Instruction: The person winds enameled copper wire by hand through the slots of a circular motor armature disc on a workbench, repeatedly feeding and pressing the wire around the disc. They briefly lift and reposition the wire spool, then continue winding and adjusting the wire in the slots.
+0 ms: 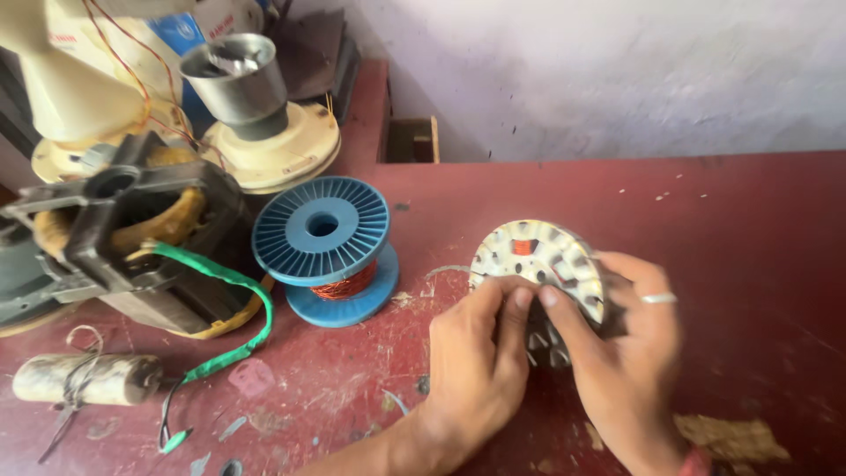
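The dark red worktop [740,211] lies bare to the right and behind the round slotted metal stator core [539,260], open right up to the pale wall. To the left, the blue plastic spool of copper wire [322,240] stands near, with the grey motor frame with green-sleeved leads [132,238] and cream appliance bases crowding that corner. A cylindrical capacitor [84,379] blocks the near-left edge.

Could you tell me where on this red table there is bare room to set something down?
The far right of the red table, between the wall and the right hand, lies bare. The left is crowded: blue spool, motor stator, cylinder. Both hands hold the round stator.
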The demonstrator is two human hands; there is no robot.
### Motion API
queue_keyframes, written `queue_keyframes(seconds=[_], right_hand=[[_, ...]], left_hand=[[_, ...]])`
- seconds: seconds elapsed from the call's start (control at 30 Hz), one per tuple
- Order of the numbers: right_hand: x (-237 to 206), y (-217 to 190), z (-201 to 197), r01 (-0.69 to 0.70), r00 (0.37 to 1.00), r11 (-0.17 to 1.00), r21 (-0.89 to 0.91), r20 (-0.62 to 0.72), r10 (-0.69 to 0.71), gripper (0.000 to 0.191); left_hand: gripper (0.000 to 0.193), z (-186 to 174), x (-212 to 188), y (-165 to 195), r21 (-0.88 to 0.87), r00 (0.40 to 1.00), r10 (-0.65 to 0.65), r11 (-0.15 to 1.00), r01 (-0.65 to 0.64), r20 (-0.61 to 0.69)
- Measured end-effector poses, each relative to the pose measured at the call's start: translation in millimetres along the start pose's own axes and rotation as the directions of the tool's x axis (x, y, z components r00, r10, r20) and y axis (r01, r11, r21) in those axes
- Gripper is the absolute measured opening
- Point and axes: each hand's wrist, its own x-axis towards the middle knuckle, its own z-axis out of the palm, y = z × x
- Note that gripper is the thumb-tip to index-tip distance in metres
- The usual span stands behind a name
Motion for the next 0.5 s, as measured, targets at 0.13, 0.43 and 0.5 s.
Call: queue_keyframes(seconds=[0.13,0.43,0.5], right_hand=[[17,5,0,0.120,0.993,0.983,-0.142,0.022,-0.118,0.040],[40,8,2,0.208,0.978,0.935,-0.286,0.086,-0.191,0.049],[42,10,1,0.339,0.941,0.881,-0.330,0.097,-0.326,0.036]], left_hand=[[0.022,4,11,-3,0.074,0.998,-0.064,0.995,0.062,0.028],[0.021,-30,59,32,0.364,0.924,-0.039,0.925,-0.111,0.379],[0.023,-48,62,48,0.497,0.856,-0.022,0.822,-0.279,0.517]])
